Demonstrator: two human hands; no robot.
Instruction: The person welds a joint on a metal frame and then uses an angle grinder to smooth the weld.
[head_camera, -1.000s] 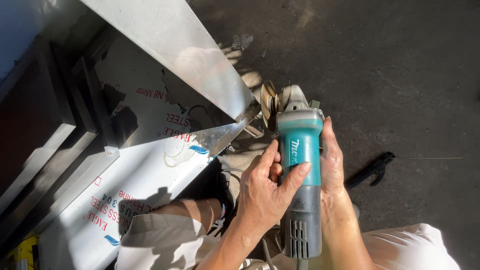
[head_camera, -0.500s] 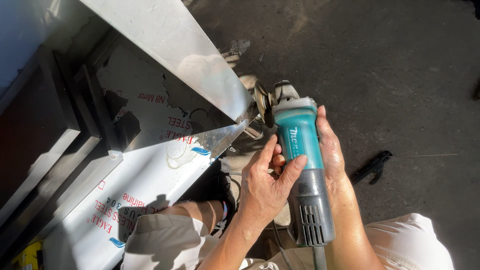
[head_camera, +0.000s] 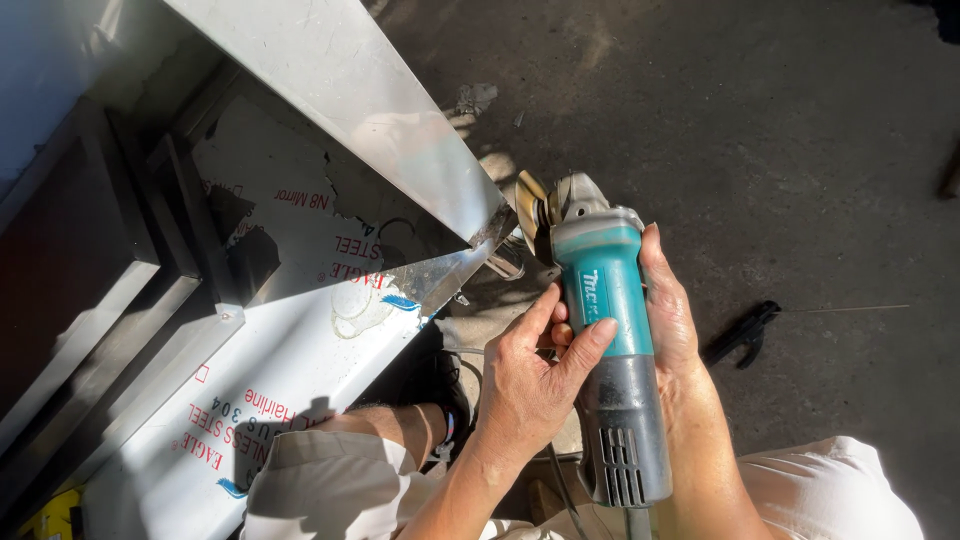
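Landmark: teal-and-grey angle grinder (head_camera: 608, 340).
Left of it: angled shiny steel sheet (head_camera: 350, 100) and film-covered white steel panel (head_camera: 250, 400) wall off that side; sheet's pointed corner just beside disc.
Right of it: bare dark concrete floor (head_camera: 780, 130) wide open; only small black clamp-like tool (head_camera: 742, 333) lies there.
Below it: bent knee in beige shorts (head_camera: 320, 480) crowds space.

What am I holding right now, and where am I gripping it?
An angle grinder, gripped around its teal body by both the left hand and right hand.
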